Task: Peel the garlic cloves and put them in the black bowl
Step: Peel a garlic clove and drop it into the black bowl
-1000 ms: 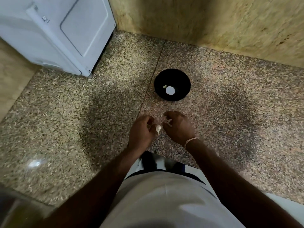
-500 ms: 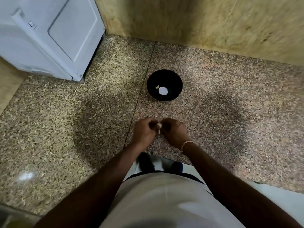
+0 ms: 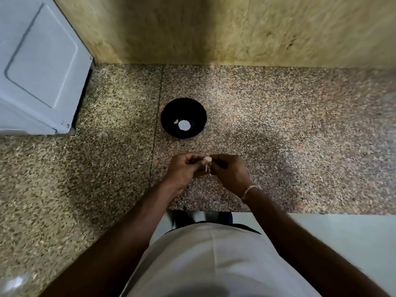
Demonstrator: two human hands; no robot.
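Garlic clove pinched in both hands | speckled granite counter | tan wall

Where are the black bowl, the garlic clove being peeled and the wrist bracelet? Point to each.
black bowl (image 3: 194, 110): head view, on its dark inner wall.
garlic clove (image 3: 207, 159): head view, on its pale body between the fingertips.
bracelet (image 3: 248, 190): head view, on the band at the right wrist.

bowl on counter, appliance left, wall behind
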